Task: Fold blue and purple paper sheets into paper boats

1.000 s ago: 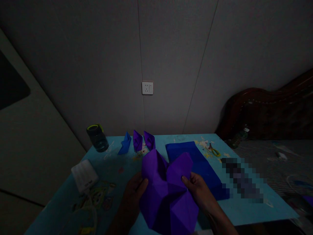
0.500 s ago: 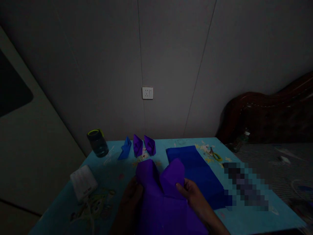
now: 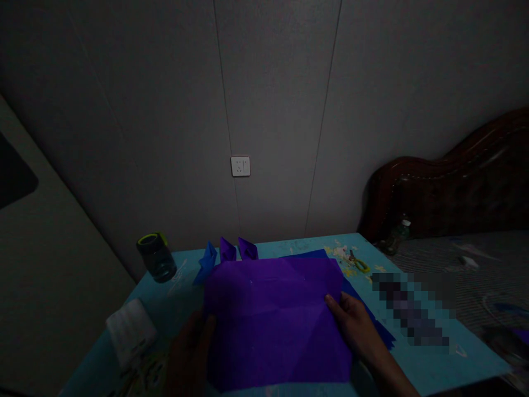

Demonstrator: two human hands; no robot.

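A creased sheet of purple paper is spread out in front of me, held up above the table between both hands. My left hand grips its left edge, thumb on the near face. On the right edge, my right hand pinches the sheet with the thumb in front and the fingers behind. Behind the sheet stand a blue folded paper boat and two purple folded paper boats, their lower parts partly covered. Blue paper lies under and to the right, mostly hidden by the purple sheet.
On the light blue table stand a dark bottle and a white box-like device at left. Yellow-handled scissors lie at the back right near paper scraps. A blurred-out object sits at the right edge.
The purple paper has gone from bunched and partly folded to opened out flat. My hands have moved apart to its two side edges. The view has shifted slightly.
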